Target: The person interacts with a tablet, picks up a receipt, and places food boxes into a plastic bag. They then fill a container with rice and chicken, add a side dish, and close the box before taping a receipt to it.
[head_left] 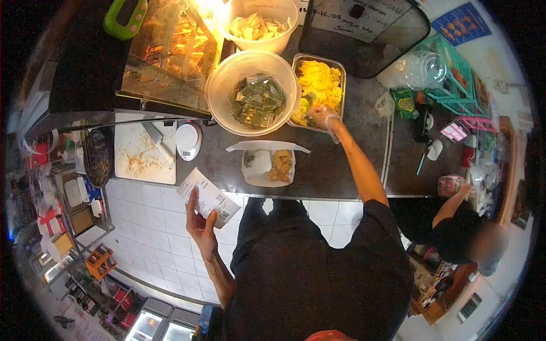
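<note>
My left hand [202,219] is closed on a printed paper slip [209,196], the thumb lying over its lower part. My right hand [325,117], in a clear plastic glove, reaches to the near edge of a metal tray [343,85] of yellow food pieces [318,79]. Its fingers are drawn together at the yellow food; what they grip is too small to make out. Between my hands, at the counter's front, stands an open paper food box [268,181] holding a white block of what looks like rice [259,162], browned fried pieces [280,165] and something dark green.
A round tub [215,91] of small green packets stands beside the tray, with a tub of pale chips [259,25] behind. Leftward are a glowing food cabinet [165,62], a scale [188,139], and a cutting board [128,165] with a knife [158,142]. Another person [455,227] works at right.
</note>
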### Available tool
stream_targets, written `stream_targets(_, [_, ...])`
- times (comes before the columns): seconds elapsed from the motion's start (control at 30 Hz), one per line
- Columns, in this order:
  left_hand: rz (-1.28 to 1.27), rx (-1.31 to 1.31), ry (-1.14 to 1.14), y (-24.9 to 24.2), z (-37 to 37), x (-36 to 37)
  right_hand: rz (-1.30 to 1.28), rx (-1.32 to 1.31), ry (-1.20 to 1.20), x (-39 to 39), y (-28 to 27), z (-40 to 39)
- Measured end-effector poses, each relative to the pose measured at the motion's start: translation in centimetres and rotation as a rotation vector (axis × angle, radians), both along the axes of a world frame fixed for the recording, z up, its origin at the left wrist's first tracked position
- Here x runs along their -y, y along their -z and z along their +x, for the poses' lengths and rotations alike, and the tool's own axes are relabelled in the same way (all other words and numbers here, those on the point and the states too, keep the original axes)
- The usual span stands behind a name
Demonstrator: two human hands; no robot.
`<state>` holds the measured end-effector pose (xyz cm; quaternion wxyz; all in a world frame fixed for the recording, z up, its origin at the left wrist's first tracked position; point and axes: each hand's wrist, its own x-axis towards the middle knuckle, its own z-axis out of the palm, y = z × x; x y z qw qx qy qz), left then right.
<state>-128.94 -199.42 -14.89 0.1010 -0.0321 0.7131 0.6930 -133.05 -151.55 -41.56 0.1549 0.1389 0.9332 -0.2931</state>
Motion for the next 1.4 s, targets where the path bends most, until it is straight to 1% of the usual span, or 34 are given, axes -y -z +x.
stream_targets(0.03, [0.009, -0.008, 0.009, 0.0, 0.0, 0.1, -0.374, 0.062, 0.240, -1.4, 4.0, 0.2])
stream_targets(0.07, [0.018, -0.016, 0.021, -0.1, 0.1, 0.1, -0.749, 0.121, 0.479, -1.3, 3.6, 0.3])
stream_targets(0.1, [0.019, -0.020, 0.034, -0.2, 0.0, 0.0, -0.822, 0.084, 0.588, -0.9, 3.2, 1.0])
stream_targets(0.13, [0.009, -0.015, 0.031, -0.5, 0.0, 0.0, -0.892, 0.039, 0.696, 0.3, 0.6, 1.5])
stream_targets(0.17, [-0.002, -0.010, 0.029, -0.7, 0.0, 0.0, -0.931, 0.017, 0.755, 0.9, -2.2, 1.9])
stream_targets(0.2, [0.001, -0.013, 0.042, -0.4, -0.1, 0.3, -0.968, -0.007, 0.812, 1.1, -3.6, 2.4])
stream_targets(0.23, [0.029, -0.022, 0.052, -0.3, -0.4, 0.6, -1.077, -0.059, 0.792, 1.1, -4.0, 3.3])
stream_targets(0.27, [0.055, -0.028, 0.062, -0.1, -0.5, 0.8, -1.074, -0.068, 0.803, 1.0, -4.4, 4.3])
stream_targets(0.33, [0.049, -0.031, 0.046, 0.3, -0.6, 1.1, -1.213, -0.250, 0.800, 0.8, -5.3, 6.0])
stream_targets(0.37, [0.076, -0.019, 0.042, 0.4, -0.8, 1.4, -1.210, -0.253, 0.802, 0.9, -4.9, 6.5])
stream_targets(0.4, [0.098, -0.004, 0.031, 0.5, -0.9, 1.8, -1.021, -0.630, 0.780, 1.1, -3.5, 7.3])
stream_targets(0.47, [0.071, -0.032, 0.020, 0.8, -1.2, 2.5, -1.051, -0.775, 0.768, 1.7, -6.2, 9.2])
stream_targets(0.5, [0.055, -0.035, 0.025, 1.4, -1.3, 3.1, -1.278, -0.548, 0.791, 2.3, -13.1, 9.8])
stream_targets(0.53, [0.040, -0.035, 0.030, 1.6, -1.5, 3.5, -1.187, -0.488, 0.789, 4.1, -17.7, 10.3])
stream_targets(0.57, [0.081, 0.001, -0.009, 1.5, -1.4, 3.6, -1.091, -0.434, 0.778, 6.0, -21.0, 11.1])
stream_targets(0.6, [0.103, 0.003, -0.015, 2.0, -1.5, 4.1, -1.098, -0.417, 0.772, 7.9, -22.6, 12.0])
stream_targets(0.67, [0.031, 0.042, -0.012, 1.7, -1.4, 4.2, -1.067, -0.399, 0.693, 11.7, -24.4, 14.2])
stream_targets(0.7, [0.029, 0.053, -0.019, 2.1, -1.2, 4.5, -1.120, -0.354, 0.746, 14.2, -24.2, 14.8])
stream_targets(0.77, [0.031, 0.037, 0.068, 2.9, -1.1, 5.1, -1.337, -0.234, 0.767, 17.7, -20.2, 16.4])
stream_targets(0.8, [0.030, 0.043, 0.060, 3.4, -1.0, 5.4, -1.194, -0.122, 0.984, 20.6, -17.9, 16.2])
stream_targets(0.83, [0.056, 0.047, 0.108, 3.9, -0.9, 5.8, -1.114, -0.079, 0.972, 23.0, -15.5, 16.5])
stream_targets(0.87, [0.083, 0.048, 0.156, 4.3, -0.8, 6.1, -0.670, -0.036, 0.739, 25.2, -13.1, 15.9])
stream_targets(0.9, [0.091, 0.083, 0.192, 4.5, -0.8, 6.2, -0.326, -0.281, 0.581, 28.3, -12.0, 15.3])
stream_targets(0.93, [0.090, 0.084, 0.186, 4.4, -0.7, 6.1, -0.125, -0.352, 0.292, 29.8, -8.9, 15.5])
stream_targets(1.0, [0.121, 0.012, 0.253, 3.6, -1.0, 5.5, 0.148, -0.305, 0.158, 34.1, -6.1, 15.0])
stream_targets(1.03, [0.133, -0.004, 0.301, 3.4, -1.2, 5.6, 0.144, -0.309, 0.155, 35.1, -5.9, 15.4])
stream_targets(1.1, [0.229, -0.016, 0.360, 3.2, -1.6, 5.9, 0.204, -0.493, 0.166, 36.2, -5.4, 15.0])
stream_targets(1.13, [0.242, -0.021, 0.389, 3.1, -1.7, 6.3, 0.193, -0.503, 0.148, 36.5, -5.7, 14.6])
stream_targets(1.2, [0.277, 0.006, 0.433, 2.9, -1.8, 6.9, 0.281, -0.428, 0.127, 36.8, -6.8, 14.9])
stream_targets(1.23, [0.269, -0.010, 0.441, 3.0, -1.7, 7.2, 0.117, -0.315, 0.224, 36.8, -6.6, 15.4])
stream_targets(1.27, [0.266, -0.032, 0.448, 2.9, -1.9, 7.2, 0.072, -0.361, 0.283, 36.3, -7.2, 15.7])
stream_targets(1.33, [0.295, -0.069, 0.459, 2.3, -2.1, 7.6, 0.231, -0.762, 0.312, 33.9, -9.2, 15.9])
stream_targets(1.37, [0.317, -0.087, 0.483, 2.1, -2.0, 7.8, 0.571, -0.851, 0.357, 32.3, -11.2, 15.8])
stream_targets(1.4, [0.319, -0.092, 0.481, 2.0, -2.0, 8.0, -0.041, -0.921, 0.936, 31.5, -13.2, 14.1])
